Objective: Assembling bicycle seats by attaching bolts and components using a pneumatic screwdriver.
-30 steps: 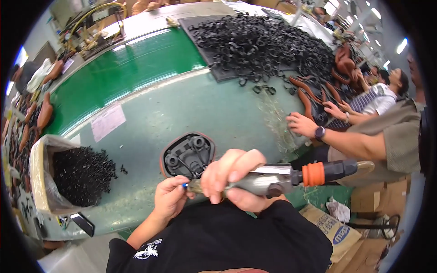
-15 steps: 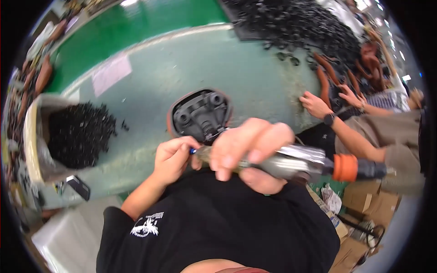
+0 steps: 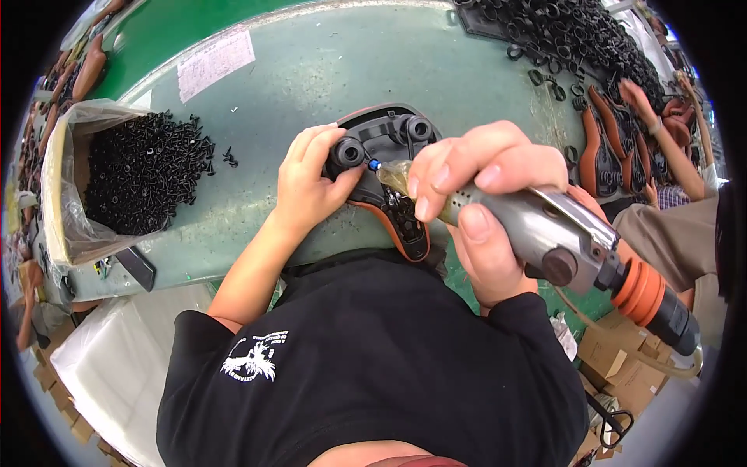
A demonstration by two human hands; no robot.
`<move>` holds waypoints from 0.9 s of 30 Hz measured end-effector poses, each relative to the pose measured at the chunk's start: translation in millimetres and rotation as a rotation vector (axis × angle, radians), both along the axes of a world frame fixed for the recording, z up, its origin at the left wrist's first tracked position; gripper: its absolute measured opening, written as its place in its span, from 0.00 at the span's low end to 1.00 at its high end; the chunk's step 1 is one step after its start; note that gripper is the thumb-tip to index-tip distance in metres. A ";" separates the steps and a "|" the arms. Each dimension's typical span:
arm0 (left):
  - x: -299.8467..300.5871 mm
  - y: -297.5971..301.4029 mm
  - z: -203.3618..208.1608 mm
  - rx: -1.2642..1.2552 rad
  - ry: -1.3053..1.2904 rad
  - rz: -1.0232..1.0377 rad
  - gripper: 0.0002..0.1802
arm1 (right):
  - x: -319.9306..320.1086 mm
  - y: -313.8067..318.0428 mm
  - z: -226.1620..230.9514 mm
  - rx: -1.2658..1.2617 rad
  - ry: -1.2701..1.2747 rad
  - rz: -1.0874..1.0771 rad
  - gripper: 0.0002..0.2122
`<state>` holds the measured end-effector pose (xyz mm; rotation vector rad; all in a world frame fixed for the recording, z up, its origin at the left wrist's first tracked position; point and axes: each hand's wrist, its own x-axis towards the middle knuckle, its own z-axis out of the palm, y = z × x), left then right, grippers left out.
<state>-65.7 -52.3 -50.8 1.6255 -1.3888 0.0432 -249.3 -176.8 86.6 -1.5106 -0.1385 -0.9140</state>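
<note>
A bicycle saddle [image 3: 387,135] with a black underside and brown rim lies upside down on the green table in front of me, its narrow nose toward my body. My left hand [image 3: 310,175] grips its left side, fingers and thumb closed round the edge by a round black socket. In my right hand [image 3: 486,187] is a grey metal air screwdriver [image 3: 545,237] with an orange collar and a hose. Its blue tip [image 3: 374,165] points into the saddle's underside beside my left thumb. Whether a screw sits under the tip is too small to tell.
At the left, a plastic-lined box [image 3: 58,194] spills black screws [image 3: 148,171]. A phone-like black slab [image 3: 136,267] sits at the table's near edge. Black rings [image 3: 560,39] are heaped at the far right, near brown saddles [image 3: 599,140] and a co-worker's hand [image 3: 640,101]. Paper [image 3: 216,64] lies farther back.
The screwdriver's tip has moved from low beside my left fingers up onto the saddle. My left hand has shifted up to grip the saddle, which is now turned nose toward me.
</note>
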 end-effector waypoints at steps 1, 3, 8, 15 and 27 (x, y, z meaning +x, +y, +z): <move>-0.6 0.8 -2.4 0.020 0.044 0.017 0.35 | -0.9 -1.7 -2.8 -0.001 0.009 0.008 0.12; -3.4 0.5 -0.3 0.045 0.069 0.052 0.30 | -1.3 -1.7 -5.3 0.012 0.009 -0.001 0.12; 0.0 0.6 1.7 0.073 0.136 0.042 0.31 | 10.9 -4.3 -13.4 0.036 -0.008 0.016 0.12; 10.0 2.8 -16.2 0.064 0.253 -0.017 0.29 | 35.9 -2.2 -25.4 -0.024 0.076 0.041 0.12; 5.1 4.8 -41.3 -0.135 0.550 -0.103 0.26 | 56.5 16.4 -58.8 -0.127 0.017 -0.020 0.15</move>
